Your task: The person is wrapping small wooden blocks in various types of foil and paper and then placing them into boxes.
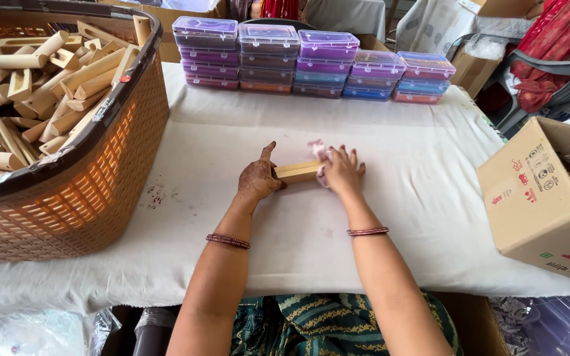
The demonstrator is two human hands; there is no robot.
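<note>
A pale wooden block [298, 171] lies on the white table cloth [390, 217] in the middle of the table. My left hand [257, 177] grips its left end, thumb raised. My right hand [341, 170] covers its right end and presses a small pinkish-white cloth [317, 149] against the wood. Both wrists wear thin red bangles.
A large orange woven basket [94, 171] full of several similar wooden pieces stands at the left. Stacks of clear-lidded plastic boxes [311, 62] line the far edge. An open cardboard carton [542, 198] sits at the right, a grey chair with red cloth behind it.
</note>
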